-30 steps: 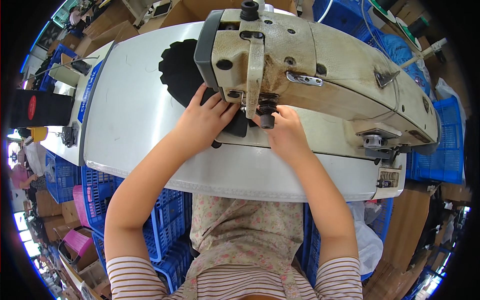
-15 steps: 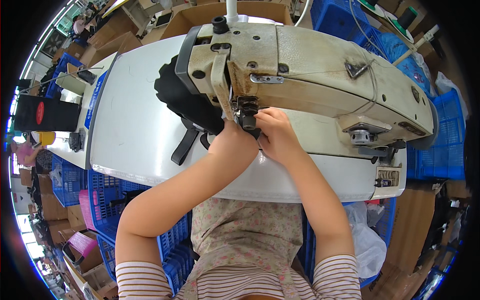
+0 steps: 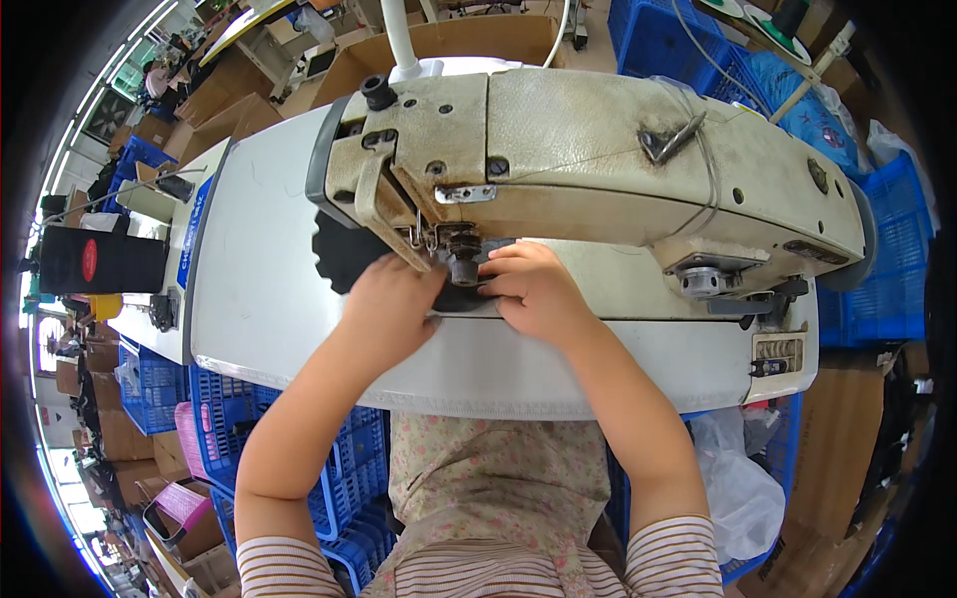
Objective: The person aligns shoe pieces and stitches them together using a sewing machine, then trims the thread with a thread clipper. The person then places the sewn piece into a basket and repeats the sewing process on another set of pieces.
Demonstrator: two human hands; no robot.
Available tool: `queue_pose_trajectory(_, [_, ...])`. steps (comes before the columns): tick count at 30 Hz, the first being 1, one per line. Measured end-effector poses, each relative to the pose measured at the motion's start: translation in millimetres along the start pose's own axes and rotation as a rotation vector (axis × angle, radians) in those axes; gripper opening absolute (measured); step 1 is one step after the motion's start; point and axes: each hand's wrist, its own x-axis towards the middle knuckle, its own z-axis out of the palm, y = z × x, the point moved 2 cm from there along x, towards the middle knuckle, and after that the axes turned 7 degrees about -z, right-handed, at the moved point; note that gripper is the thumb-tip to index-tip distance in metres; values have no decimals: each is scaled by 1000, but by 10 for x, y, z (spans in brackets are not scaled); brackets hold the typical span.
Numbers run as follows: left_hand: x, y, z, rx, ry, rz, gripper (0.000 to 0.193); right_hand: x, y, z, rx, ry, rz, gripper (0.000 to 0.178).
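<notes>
- The left hand (image 3: pixel 387 311) is resting on the black fabric piece (image 3: pixel 349 254), with its fingers bent and close together; the fingertips are blurring beside the needle area, so whether they are gripping or only pressing is not clear.
- The right hand (image 3: pixel 543 296) is reaching in from the other side, fingers partly curled and thumb lying below them; its fingertips are touching or nearly touching the dark material, and a firm hold is impossible to confirm.
- The black fabric piece is lying under the head of the sewing machine (image 3: pixel 598 149), its notched edge showing to the left and a darker portion showing between the two hands.
- A black knob (image 3: pixel 465 270) on the machine is hanging just above that portion, partly hiding it.
- The cream, stained machine is standing on the white counter (image 3: pixel 259 229), its arm stretching to the right.
- The person is wearing a floral apron (image 3: pixel 498 468) over a striped top.
- Blue crates (image 3: pixel 344 478) are sitting below the counter's front edge, and a whitish plastic bag (image 3: pixel 738 488) is lying at the lower right.
- A cardboard box (image 3: pixel 469 38) is standing behind the machine.
</notes>
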Motion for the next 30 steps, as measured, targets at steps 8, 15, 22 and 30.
queue_pose_trajectory(8, [-110,-91,244,-58,113,12,40,13,-97,9,-80,-17,-46,20])
queue_pose_trajectory(15, [-87,-154,214,-85,175,119,39,76,-231,-17,-46,-99,4,25])
queue_pose_trajectory(22, [-80,-116,216,-2,162,136,36,79,-198,-8,-107,-84,51,29])
queue_pose_trajectory(30, [-32,-160,222,27,88,128,35,46,-219,-19,-156,-121,97,33])
